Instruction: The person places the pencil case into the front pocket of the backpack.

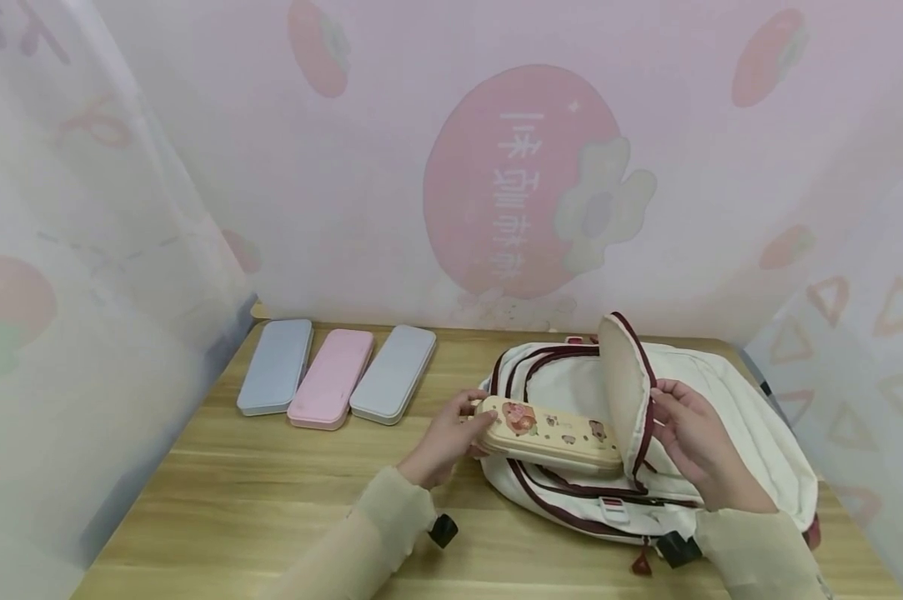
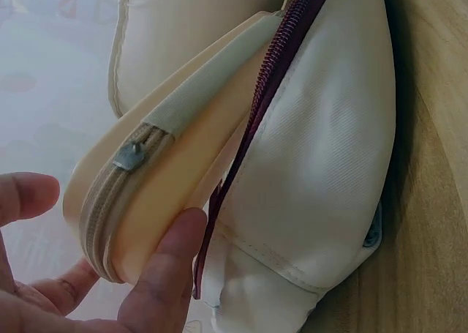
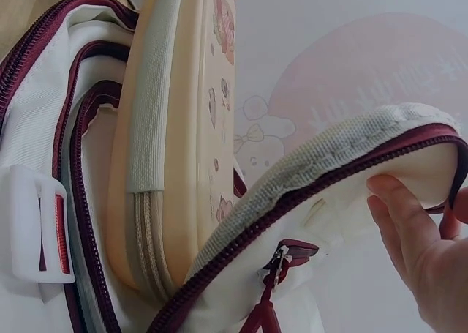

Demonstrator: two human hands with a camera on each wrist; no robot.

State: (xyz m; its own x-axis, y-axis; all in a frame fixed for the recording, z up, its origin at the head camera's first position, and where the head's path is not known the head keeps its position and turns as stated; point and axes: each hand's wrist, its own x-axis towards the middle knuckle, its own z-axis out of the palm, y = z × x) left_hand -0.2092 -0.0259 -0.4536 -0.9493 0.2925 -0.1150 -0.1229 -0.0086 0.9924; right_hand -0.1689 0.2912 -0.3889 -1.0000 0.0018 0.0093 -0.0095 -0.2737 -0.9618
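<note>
My left hand [image 1: 451,437] grips one end of a pale yellow zippered pencil case [image 1: 552,433] with cartoon prints on its top. The case's far end is inside the unzipped pocket of a white backpack [image 1: 736,408] with dark red zippers, lying on the table. My right hand [image 1: 694,437] pinches the pocket's flap [image 1: 627,392] by its edge and holds it raised. In the left wrist view, a metal zipper pull [image 2: 130,156] shows on the case's near end. The right wrist view has the case [image 3: 183,128] standing between the pocket's zipper edge and the flap.
Three slim cases lie side by side at the table's back left: a blue-grey case [image 1: 277,367], a pink case [image 1: 333,379] and a light grey case [image 1: 394,373]. Printed curtains [image 1: 376,208] hang behind and beside the wooden table [image 1: 233,508].
</note>
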